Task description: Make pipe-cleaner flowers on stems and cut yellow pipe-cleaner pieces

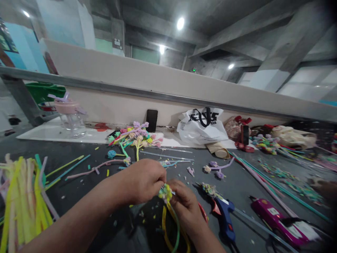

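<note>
In the middle of the head view, my left hand (146, 179) is closed, its fingertips pinching a small fuzzy flower cluster (165, 193) of yellow, green and white pipe cleaner. My right hand (185, 203) is curled close against the cluster's other side. A red loop handle (203, 212), seemingly of scissors, sticks out past this hand, and a small pale tip shows by its fingers; the rest of the tool is hidden. Long yellow and green pipe cleaners (177, 225) hang in a loop below the cluster. Coloured fuzz scraps are scattered on the dark table around both hands.
A blue glue gun (225, 218) and a magenta tool (279, 221) lie at right. Pipe-cleaner strips (23, 196) are heaped at left. Finished flowers (138, 135), a phone (152, 120), a white bag (201, 126) and a clear cup (71, 119) stand along the back.
</note>
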